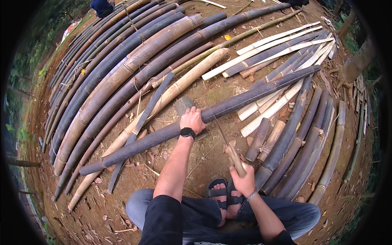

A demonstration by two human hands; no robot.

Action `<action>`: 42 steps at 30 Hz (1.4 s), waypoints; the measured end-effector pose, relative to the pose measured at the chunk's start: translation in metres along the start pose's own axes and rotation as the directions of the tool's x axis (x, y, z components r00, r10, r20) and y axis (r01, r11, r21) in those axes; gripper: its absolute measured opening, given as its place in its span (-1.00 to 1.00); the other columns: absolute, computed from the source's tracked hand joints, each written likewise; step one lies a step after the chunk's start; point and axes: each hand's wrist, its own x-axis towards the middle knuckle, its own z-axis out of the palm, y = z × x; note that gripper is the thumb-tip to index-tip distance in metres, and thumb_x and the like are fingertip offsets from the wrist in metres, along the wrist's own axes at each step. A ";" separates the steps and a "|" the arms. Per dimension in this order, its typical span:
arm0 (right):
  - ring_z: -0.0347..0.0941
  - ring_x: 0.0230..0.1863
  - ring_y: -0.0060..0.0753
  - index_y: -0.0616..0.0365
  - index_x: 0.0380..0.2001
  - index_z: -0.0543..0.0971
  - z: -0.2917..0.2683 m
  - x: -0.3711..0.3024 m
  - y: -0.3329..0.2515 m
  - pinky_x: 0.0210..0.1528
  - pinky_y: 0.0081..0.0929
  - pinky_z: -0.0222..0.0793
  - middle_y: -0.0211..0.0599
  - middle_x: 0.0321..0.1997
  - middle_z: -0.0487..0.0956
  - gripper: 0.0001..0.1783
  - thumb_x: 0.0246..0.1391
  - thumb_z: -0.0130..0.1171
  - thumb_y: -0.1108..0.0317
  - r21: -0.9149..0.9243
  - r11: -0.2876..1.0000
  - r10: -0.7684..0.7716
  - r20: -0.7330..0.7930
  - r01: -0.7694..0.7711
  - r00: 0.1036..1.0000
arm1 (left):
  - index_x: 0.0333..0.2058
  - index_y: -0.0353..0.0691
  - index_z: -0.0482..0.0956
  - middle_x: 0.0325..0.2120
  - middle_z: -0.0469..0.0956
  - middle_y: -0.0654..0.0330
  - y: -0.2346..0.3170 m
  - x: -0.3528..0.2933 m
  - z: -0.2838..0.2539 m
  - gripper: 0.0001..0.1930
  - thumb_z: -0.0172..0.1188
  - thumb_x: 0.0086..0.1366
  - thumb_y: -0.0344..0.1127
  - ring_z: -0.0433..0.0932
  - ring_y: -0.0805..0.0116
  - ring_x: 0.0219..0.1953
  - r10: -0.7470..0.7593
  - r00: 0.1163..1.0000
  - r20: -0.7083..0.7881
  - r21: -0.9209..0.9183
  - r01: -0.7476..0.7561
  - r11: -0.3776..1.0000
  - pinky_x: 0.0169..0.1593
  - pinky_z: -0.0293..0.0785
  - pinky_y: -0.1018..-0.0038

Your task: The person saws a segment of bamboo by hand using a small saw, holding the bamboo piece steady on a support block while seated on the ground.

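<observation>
A long dark bamboo pole (261,93) lies slantwise in front of me, from lower left to upper right. My left hand (192,121), with a black watch at the wrist, is closed over its upper side near the middle. In my right hand (243,179) is a wooden-handled blade (233,155), long, thin and seen nearly edge-on; I cannot tell whether it is a saw or a knife. Its far end meets the pole just right of my left hand. A flat grey-brown board (184,105) shows beneath the pole, partly hidden by hand and pole.
Many long bamboo poles (143,53) lie side by side at the left. Pale split strips (269,112) are heaped at the upper right, with shorter dark pieces (304,143) near my right knee. A dark flat strip (151,102) crosses under the pole. Tree trunks (361,61) stand at the right.
</observation>
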 end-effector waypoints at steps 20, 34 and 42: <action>0.55 -0.56 -0.23 0.27 -0.41 0.64 0.012 0.010 0.000 -0.45 -0.27 0.40 -0.08 -0.64 0.57 -0.77 0.07 0.27 0.27 -0.014 1.000 -0.003 -0.071 0.002 0.997 | -0.16 -0.21 0.61 -0.11 0.57 0.09 -0.010 0.001 -0.002 -0.44 0.52 -0.10 -0.02 0.55 0.06 0.05 -0.008 1.000 -0.007 0.012 0.008 1.000 0.06 0.58 0.22; 0.40 -0.69 -0.30 0.27 -0.63 0.49 0.006 0.013 0.008 -0.54 -0.23 0.26 -0.19 -0.74 0.45 -0.69 0.08 0.28 0.32 0.058 0.998 0.009 -0.017 -0.008 1.000 | -0.05 -0.26 0.57 -0.02 0.52 0.02 -0.001 0.002 -0.005 -0.31 0.52 -0.12 0.03 0.50 0.03 0.08 -0.024 0.998 0.056 -0.017 0.025 1.000 0.14 0.52 0.21; 0.38 -0.70 -0.36 0.27 -0.62 0.47 0.017 0.000 0.060 -0.56 -0.22 0.23 -0.17 -0.75 0.41 -0.69 0.09 0.28 0.34 0.097 0.989 -0.113 -0.007 0.113 0.994 | -0.08 -0.21 0.65 -0.03 0.55 0.01 -0.019 -0.007 -0.005 -0.36 0.48 -0.09 0.08 0.48 0.05 0.11 0.031 0.993 0.117 -0.002 -0.031 1.000 0.18 0.46 0.18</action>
